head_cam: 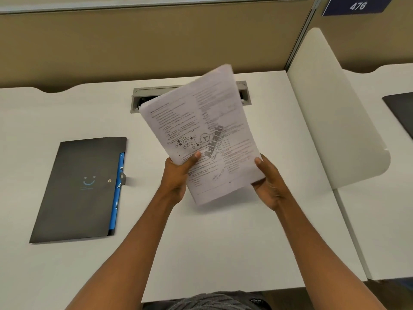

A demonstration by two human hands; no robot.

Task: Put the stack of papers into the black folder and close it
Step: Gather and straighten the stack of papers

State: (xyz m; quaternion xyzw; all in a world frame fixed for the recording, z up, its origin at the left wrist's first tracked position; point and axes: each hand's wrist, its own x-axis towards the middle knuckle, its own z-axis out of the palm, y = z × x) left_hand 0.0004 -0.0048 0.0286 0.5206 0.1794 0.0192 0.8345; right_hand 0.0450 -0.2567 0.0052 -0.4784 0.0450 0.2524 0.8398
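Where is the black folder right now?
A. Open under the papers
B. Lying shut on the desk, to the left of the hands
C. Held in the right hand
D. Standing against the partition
B: the black folder lies flat and shut on the desk, while the left hand and right hand hold the stack of papers above the desk.

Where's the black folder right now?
In the head view the black folder lies flat and closed on the white desk, left of the left hand and the stack of papers.

Black folder (76,189), blue smiley, blue inner edge; white papers (205,135), black print; white desk (223,242).
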